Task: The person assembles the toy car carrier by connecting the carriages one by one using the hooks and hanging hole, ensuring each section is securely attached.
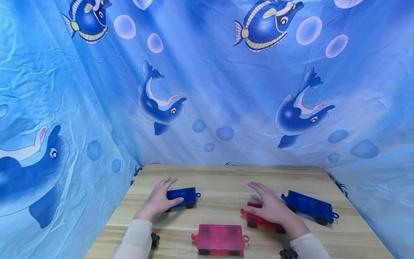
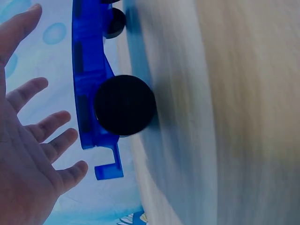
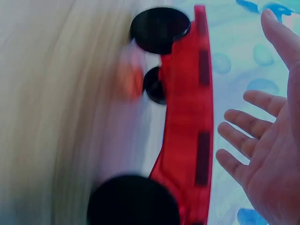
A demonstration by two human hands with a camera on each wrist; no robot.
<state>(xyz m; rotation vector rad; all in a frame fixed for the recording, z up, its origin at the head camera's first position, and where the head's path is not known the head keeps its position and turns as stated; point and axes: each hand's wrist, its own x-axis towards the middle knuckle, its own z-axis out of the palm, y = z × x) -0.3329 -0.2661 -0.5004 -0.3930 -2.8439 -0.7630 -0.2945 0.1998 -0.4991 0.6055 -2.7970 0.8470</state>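
Note:
In the head view my left hand [image 1: 160, 199] hovers over the near end of a blue toy train car [image 1: 182, 199], fingers spread. The left wrist view shows that blue car with black wheels and a hook at its end, the left fingers [image 2: 58, 140] apart from it. My right hand [image 1: 271, 205] is spread above a red toy train car [image 1: 258, 218], covering part of it. From the right wrist, the red car [image 3: 187, 117] stands on its wheels beside the straight fingers [image 3: 241, 126]. Neither hand holds anything.
A second red car [image 1: 220, 237], pinkish on top, stands at the front middle of the wooden table [image 1: 226, 180]. Another blue car [image 1: 310, 207] stands at the right, just beyond my right hand. A blue sea-print cloth [image 1: 210, 90] hangs behind and at the sides.

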